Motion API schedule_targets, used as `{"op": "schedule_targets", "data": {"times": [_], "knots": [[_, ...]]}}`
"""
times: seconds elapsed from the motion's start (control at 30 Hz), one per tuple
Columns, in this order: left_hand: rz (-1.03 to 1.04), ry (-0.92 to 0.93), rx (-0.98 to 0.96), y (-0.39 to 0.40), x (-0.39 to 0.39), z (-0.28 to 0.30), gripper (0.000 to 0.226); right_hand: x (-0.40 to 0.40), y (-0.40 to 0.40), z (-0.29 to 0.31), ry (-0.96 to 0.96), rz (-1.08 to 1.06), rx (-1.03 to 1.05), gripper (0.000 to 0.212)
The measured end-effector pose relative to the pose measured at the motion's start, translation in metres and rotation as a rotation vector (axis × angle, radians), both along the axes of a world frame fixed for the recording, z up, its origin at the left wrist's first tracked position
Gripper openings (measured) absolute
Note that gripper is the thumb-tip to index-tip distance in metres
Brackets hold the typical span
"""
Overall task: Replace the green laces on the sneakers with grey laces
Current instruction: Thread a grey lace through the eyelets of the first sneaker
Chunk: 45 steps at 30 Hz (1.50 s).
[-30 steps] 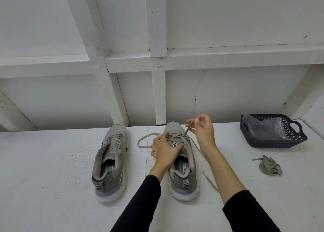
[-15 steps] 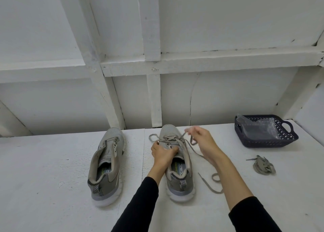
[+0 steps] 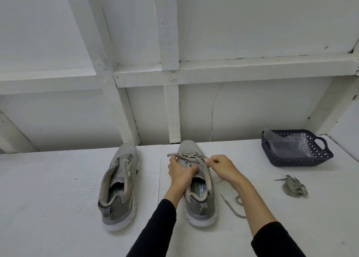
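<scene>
Was mid-lacing on the right sneaker (image 3: 196,181), standing toe to the wall on the white table (image 3: 58,188). Stood laceless just beside it, the left sneaker (image 3: 119,181). Off to the right, a dark basket (image 3: 303,159) holding clear bags, well apart. Nearer, a bundle of laces (image 3: 294,187) (colour hard to call). Gripped the shoe's tongue, left hand (image 3: 179,172), fingers curled round it. Pinched the lace (image 3: 189,155) at an eyelet, right hand (image 3: 221,166). Called next, probably, for pulling it through snug; trailing lace end by the right forearm likely to snag.
</scene>
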<state>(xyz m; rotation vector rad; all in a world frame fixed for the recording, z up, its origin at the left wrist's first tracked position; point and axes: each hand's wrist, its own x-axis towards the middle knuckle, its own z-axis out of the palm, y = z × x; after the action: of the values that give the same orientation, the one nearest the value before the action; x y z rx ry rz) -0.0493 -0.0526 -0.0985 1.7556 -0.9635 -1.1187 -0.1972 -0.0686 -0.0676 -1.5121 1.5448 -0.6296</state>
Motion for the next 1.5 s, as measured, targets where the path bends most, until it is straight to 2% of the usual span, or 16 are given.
{"op": "schedule_targets", "data": {"times": [0.17, 0.23, 0.3, 0.37, 0.5, 0.67, 0.73, 0.8, 0.93, 1.0, 1.07, 1.13, 1.3, 1.37, 1.43, 1.5], "knots": [[0.018, 0.066, 0.036, 0.000, 0.000, -0.002, 0.075, -0.007, -0.006, 0.038, -0.889, -0.201, -0.091, 0.023], [0.013, 0.062, 0.034, 0.000, 0.000, -0.002, 0.075, -0.012, -0.006, 0.051, -1.104, -0.244, -0.150, 0.024], [0.006, 0.043, 0.016, 0.000, 0.001, -0.004, 0.074, -0.012, -0.004, 0.054, -1.152, -0.288, -0.185, 0.026], [-0.005, 0.022, -0.008, -0.001, 0.001, -0.005, 0.069, -0.011, -0.002, 0.048, -0.887, -0.317, -0.223, 0.030], [-0.027, -0.018, -0.028, -0.003, 0.001, -0.007, 0.062, -0.007, -0.003, 0.016, -0.093, -0.216, -0.261, 0.033], [-0.024, -0.049, -0.048, -0.004, 0.001, -0.011, 0.049, -0.006, -0.001, -0.014, 0.353, -0.051, -0.151, 0.035], [-0.020, -0.054, -0.046, -0.003, 0.001, -0.010, 0.050, -0.004, -0.002, -0.010, 0.359, -0.027, -0.114, 0.039], [-0.016, -0.052, -0.041, -0.003, 0.001, -0.009, 0.051, -0.003, -0.006, 0.004, 0.039, -0.086, -0.062, 0.031], [-0.025, -0.049, -0.042, -0.003, 0.001, -0.009, 0.050, -0.013, -0.015, 0.015, -0.952, -0.377, 0.210, 0.022], [-0.032, -0.032, -0.047, -0.002, 0.000, -0.010, 0.046, -0.014, -0.013, 0.009, -1.234, -0.459, 0.355, 0.018], [-0.036, -0.012, -0.056, -0.002, 0.000, -0.010, 0.040, -0.011, -0.012, -0.003, -1.322, -0.506, 0.365, 0.017], [-0.045, -0.007, -0.066, -0.002, 0.001, -0.010, 0.035, -0.008, -0.009, -0.009, -1.153, -0.526, 0.292, 0.022], [-0.119, -0.190, -0.076, -0.006, 0.005, -0.004, 0.023, -0.005, -0.003, -0.015, -0.144, -0.440, 0.063, 0.026], [-0.165, -0.317, -0.104, -0.014, 0.011, 0.001, 0.017, -0.001, -0.003, -0.015, 0.064, -0.366, -0.106, 0.014], [-0.231, -0.462, -0.126, -0.023, 0.016, 0.006, 0.015, 0.004, -0.004, -0.016, 0.257, -0.236, -0.258, 0.024], [-0.290, -0.613, -0.162, -0.030, 0.020, 0.010, 0.014, 0.010, -0.006, -0.017, 0.297, -0.120, -0.347, 0.028]]}}
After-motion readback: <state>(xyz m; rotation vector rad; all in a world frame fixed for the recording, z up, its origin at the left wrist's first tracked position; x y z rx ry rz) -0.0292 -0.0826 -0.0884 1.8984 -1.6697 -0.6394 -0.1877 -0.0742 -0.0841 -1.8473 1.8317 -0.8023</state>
